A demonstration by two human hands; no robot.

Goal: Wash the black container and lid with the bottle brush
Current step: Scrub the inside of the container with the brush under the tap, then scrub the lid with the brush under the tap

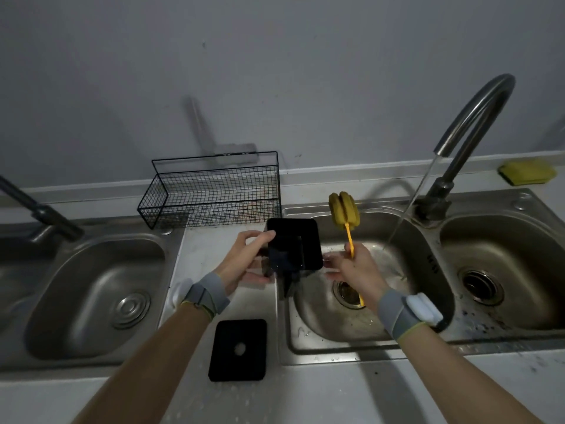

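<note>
Lid (238, 350) lies flat on the tabletop (305, 393) nearest the camera, between the two forearms, untouched, small round hole facing up. Black container (295, 244) is up at the near-left rim of the middle sink (351, 347), held by the left hand (244, 260): fingers wrapped on its left wall, thumb side under. Open mouth looks tilted toward the camera and slightly right, but the interior is too dark to be sure.

Right hand (356, 269) is closed on the orange handle of the bottle brush (342, 212), just right of the container. Brush long axis runs near-vertical in frame, yellow sponge head up and away, handle tail pointing back toward the drain. Head sits beside the container's upper right corner, outside it, not touching.

Key relation: brush head is right of and beyond the mouth, so my read is the right wrist must swing the head left and toward the opening. Right hand is the nearer one to do that.

Faucet (470, 117) is running; stream lands in the sink right of both hands, missing the container.
</note>
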